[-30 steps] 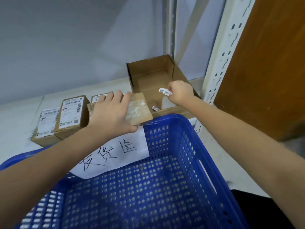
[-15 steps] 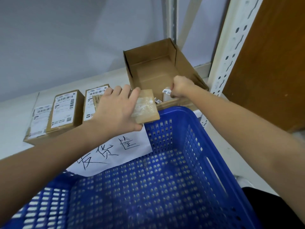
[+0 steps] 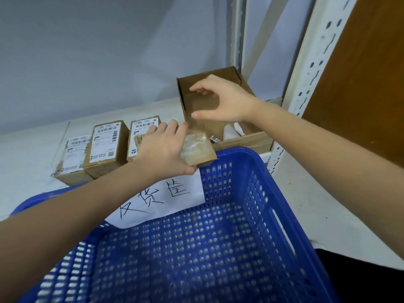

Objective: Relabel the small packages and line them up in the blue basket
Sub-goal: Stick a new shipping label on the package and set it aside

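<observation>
Here the left hand [image 3: 162, 147] grips a small brown package [image 3: 197, 149], the thumb under its near edge and the fingers laid over its top; the package sits at the far rim of the blue basket [image 3: 258, 193], and its visible face is covered with shiny clear tape. The right hand [image 3: 223, 99] is raised above the open cardboard box [image 3: 249, 138], with thumb and fingers spread apart and holding nothing that I can see. In that box lie a small white barcode label [image 3: 215, 139] and a white roll-like thing [image 3: 231, 132] — I cannot tell exactly what the second one is. On the white shelf [image 3: 32, 149], to the left of the held package, three more packages [image 3: 108, 145] stand side by side, each with a printed shipping label on top; the one nearest the left hand is partly hidden by it. A white paper sign [image 3: 166, 197] with handwritten characters hangs on the far inside wall of the basket. At the right stands a perforated white shelf post [image 3: 314, 57] — behind it, a brown wooden panel [image 3: 367, 73].
</observation>
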`<state>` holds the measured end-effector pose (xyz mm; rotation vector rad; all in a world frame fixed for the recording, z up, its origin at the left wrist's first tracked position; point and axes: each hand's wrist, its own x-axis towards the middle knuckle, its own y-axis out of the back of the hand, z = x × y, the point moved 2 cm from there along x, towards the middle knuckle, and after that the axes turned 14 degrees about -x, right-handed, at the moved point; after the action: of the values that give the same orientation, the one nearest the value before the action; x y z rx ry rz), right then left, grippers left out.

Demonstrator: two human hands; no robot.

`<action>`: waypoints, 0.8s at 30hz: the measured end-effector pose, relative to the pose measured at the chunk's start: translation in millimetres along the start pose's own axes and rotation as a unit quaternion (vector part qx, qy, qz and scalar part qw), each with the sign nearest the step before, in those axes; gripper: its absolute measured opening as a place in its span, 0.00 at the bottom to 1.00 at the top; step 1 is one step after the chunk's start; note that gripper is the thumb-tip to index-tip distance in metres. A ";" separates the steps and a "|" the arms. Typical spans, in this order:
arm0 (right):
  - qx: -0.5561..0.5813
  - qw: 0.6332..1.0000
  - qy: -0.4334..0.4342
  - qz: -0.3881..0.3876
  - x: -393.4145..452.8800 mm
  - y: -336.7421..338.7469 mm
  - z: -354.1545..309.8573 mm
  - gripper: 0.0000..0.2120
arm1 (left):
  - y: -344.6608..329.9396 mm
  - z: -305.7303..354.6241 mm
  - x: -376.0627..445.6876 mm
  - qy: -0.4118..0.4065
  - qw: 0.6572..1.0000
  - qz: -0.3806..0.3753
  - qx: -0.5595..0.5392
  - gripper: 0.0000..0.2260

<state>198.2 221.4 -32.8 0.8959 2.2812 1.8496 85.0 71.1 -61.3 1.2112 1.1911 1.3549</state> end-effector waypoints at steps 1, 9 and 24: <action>-0.004 1.000 0.025 -0.014 -5.1 3.4 -12.6 0.35 | 2.3 -0.1 -3.1 0.001 1.000 0.001 -0.001 0.42; -0.105 0.979 0.139 -0.105 -49.4 -17.8 -75.7 0.57 | 26.3 -6.3 -43.9 0.015 0.998 0.007 -0.066 0.43; -0.175 0.966 0.184 -0.040 -83.8 -50.2 -162.3 0.48 | 39.2 -67.9 -163.0 0.048 0.997 -0.048 -0.047 0.52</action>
<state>182.4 34.5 -59.4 0.4315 2.0141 2.4417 28.9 -99.6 -40.3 1.0208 1.2230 1.3936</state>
